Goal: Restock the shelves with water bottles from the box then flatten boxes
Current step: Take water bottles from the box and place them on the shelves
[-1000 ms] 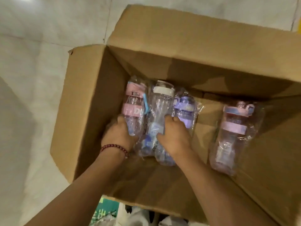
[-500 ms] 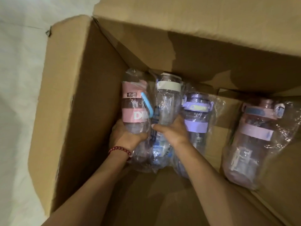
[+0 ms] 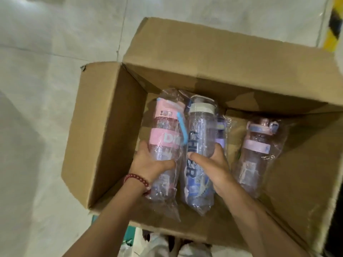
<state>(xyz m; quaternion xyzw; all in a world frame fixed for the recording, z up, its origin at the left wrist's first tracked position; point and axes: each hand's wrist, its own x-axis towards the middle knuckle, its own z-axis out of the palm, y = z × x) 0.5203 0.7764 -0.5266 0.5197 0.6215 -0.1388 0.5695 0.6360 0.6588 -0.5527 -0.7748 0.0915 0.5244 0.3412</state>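
Note:
An open cardboard box (image 3: 104,127) stands on the floor below me. My left hand (image 3: 148,164) grips a pink-banded bottle (image 3: 164,140) wrapped in clear plastic. My right hand (image 3: 213,164) grips a clear bottle with a white lid and dark lettering (image 3: 199,130), also bagged. Both bottles are raised, side by side, above the box's left half. Behind the right-hand bottle lies a purple bottle (image 3: 220,134), mostly hidden. A pink bottle with a blue-pink lid (image 3: 258,145) lies on the box bottom at the right.
The box's far flap (image 3: 213,58) and left flap stand open. Pale floor tiles (image 3: 46,89) surround the box. A yellow-and-black striped strip (image 3: 334,25) runs at the top right. Something green (image 3: 130,236) shows under the box's near edge.
Both hands have lifted their bottles up off the box bottom and toward me. The purple bottle stays down in the box. The camera has pulled back, showing more floor.

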